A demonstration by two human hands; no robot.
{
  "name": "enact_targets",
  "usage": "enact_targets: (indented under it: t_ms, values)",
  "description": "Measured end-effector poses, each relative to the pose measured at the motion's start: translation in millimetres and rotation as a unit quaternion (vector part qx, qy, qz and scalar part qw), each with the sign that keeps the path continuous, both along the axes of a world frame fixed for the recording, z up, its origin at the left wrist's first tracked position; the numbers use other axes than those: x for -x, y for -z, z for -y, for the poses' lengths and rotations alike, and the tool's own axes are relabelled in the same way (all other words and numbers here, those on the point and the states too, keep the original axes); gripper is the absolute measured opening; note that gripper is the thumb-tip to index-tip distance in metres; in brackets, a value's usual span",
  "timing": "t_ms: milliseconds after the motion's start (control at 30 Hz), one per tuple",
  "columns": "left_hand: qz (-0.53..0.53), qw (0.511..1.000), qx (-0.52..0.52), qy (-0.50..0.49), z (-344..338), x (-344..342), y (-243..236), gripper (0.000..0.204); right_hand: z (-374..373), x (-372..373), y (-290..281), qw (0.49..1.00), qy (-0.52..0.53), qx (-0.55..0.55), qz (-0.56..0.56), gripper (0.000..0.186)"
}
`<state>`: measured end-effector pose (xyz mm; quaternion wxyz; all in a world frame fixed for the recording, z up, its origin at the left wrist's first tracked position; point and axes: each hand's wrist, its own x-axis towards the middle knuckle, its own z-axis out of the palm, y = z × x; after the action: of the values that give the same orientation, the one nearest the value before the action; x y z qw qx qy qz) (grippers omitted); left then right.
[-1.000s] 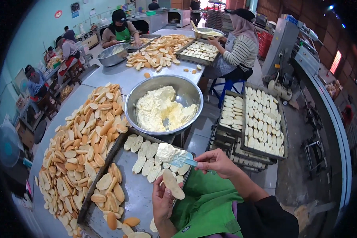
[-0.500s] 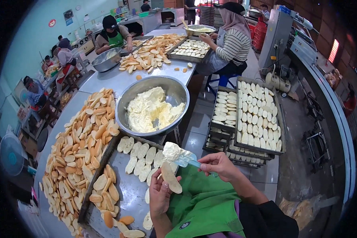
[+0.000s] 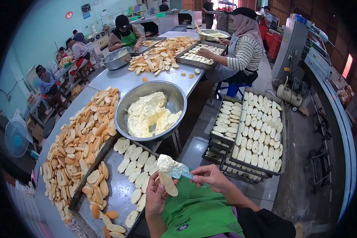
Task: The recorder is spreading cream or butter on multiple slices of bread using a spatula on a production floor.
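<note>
Between the fingers of my left hand (image 3: 156,197) is a halved oval bread slice (image 3: 168,184), tilted with its cut face toward me. My right hand (image 3: 212,178) grips the handle of a light blue spatula (image 3: 180,170). A thick lump of pale yellow cream (image 3: 167,163) sits on the spatula's blade, right above the slice's upper end; whether they touch I cannot tell. Left of my hands lies a metal tray (image 3: 116,183) with rows of cream-coated slices (image 3: 137,167) and several plain ones (image 3: 97,185). Beyond it stands a steel bowl (image 3: 121,123) of the same cream (image 3: 148,113).
A large heap of bread slices (image 3: 83,137) covers the table's left side. Stacked trays of coated slices (image 3: 260,131) stand on the floor to my right. Across the table two people work at more bread (image 3: 158,55), trays and bowls. A fan (image 3: 18,137) is at far left.
The view has shifted a little. The spatula with its cream has come closer over the slice in my left hand. The co-worker at right has lowered a hand to their tray.
</note>
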<state>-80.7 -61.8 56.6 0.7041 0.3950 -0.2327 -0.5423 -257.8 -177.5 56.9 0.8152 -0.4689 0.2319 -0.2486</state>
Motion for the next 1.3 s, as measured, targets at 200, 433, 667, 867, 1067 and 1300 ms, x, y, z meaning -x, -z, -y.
enact_targets:
  t_ms: [200,433,667,867,1067,1300]
  values:
    - [-0.047,0.999,-0.009,0.003,10,8,9,0.049,22,7,16,0.999,-0.013,-0.036,-0.013,0.025]
    - [-0.023,0.997,-0.05,-0.053,26,15,11,0.047,58,-1,29,0.997,-0.04,-0.059,0.0,0.025]
    - [-0.084,0.993,-0.073,-0.039,49,12,31,0.049,88,-13,45,0.995,-0.063,-0.074,-0.009,0.027]
    - [-0.096,0.994,-0.041,-0.036,69,12,24,0.055,102,-18,37,0.995,-0.076,-0.066,0.009,0.029]
    - [-0.092,0.995,0.016,-0.037,51,24,16,0.063,90,-5,32,0.998,-0.051,-0.022,0.032,0.026]
    - [-0.082,0.993,0.019,-0.086,10,20,21,0.072,54,-17,40,0.998,-0.012,0.069,-0.007,0.019]
